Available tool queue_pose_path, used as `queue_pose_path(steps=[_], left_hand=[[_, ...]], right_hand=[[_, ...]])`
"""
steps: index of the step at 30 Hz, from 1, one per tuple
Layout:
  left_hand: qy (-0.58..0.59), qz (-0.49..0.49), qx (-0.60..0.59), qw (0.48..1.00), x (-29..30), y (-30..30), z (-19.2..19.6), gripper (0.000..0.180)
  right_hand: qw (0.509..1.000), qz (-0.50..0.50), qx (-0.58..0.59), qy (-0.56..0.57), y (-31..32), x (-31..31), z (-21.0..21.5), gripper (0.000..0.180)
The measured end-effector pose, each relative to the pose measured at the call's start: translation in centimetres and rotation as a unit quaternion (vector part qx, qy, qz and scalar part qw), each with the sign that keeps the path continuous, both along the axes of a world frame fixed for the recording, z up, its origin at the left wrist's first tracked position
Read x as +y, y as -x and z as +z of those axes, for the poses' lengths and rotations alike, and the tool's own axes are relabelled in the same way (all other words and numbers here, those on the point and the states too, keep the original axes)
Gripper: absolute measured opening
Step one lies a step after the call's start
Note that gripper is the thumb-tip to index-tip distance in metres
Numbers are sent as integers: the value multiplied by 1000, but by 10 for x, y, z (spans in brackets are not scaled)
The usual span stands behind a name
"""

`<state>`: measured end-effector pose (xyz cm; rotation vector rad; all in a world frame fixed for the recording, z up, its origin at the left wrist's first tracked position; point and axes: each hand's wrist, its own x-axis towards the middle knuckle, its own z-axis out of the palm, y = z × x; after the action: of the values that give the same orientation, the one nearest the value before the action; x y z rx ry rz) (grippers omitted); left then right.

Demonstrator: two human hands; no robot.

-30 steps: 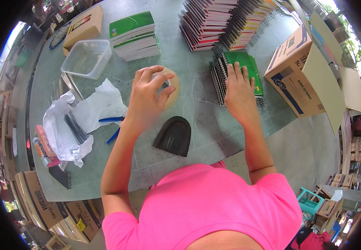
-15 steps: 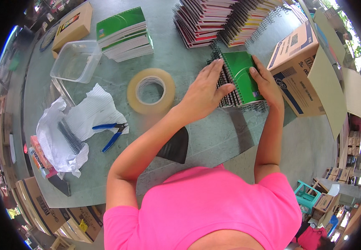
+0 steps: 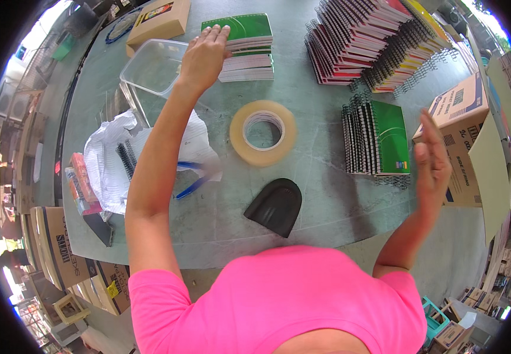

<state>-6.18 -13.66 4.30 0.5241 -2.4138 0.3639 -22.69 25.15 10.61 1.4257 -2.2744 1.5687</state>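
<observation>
My left hand (image 3: 203, 58) reaches far forward, its fingers stretched out over the left edge of a stack of green-covered notebooks (image 3: 246, 47). No wire coils show on that stack. Whether the palm presses on it I cannot tell. My right hand (image 3: 431, 159), slightly blurred, is open with fingers extended, just right of a stack of green spiral notebooks (image 3: 392, 135) and apart from it. Black coils line that stack's left side. Nothing is held in either hand.
A tape roll (image 3: 238, 141) and a black curved pad (image 3: 276, 206) lie mid-table. Blue-handled cutters (image 3: 192, 187) rest by crumpled paper (image 3: 103, 177), left. A clear plastic tub (image 3: 149, 71) stands behind. Red notebooks (image 3: 350, 41) are piled far right, near an open carton (image 3: 462, 118).
My left hand has left the spiral notebooks and moved left and forward to the other green stack. My right hand has let go and moved slightly right. The view has shifted.
</observation>
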Motion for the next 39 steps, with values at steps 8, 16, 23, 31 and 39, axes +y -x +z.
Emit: queue_pose_path(steps=[8,16,23,31,39], left_hand=[[-224,29,-21,974,47,-14,57,24],[-584,-205,145,772,151,-53,-24,19],[-358,245,104,895,45,-207,-34,28],[-263,453,2,852,17,-254,-56,27],[-276,342,53,897,28,-232,-28,26]], right_hand=[[969,191,-141,68,-50,-78,-21,36],[887,244,-379,102,-50,-133,-63,29],[962,205,16,-180,-64,-144,-10,22],[917,190,247,-249,-92,-176,-42,17],[930,218,215,-204,-93,-181,-49,21]])
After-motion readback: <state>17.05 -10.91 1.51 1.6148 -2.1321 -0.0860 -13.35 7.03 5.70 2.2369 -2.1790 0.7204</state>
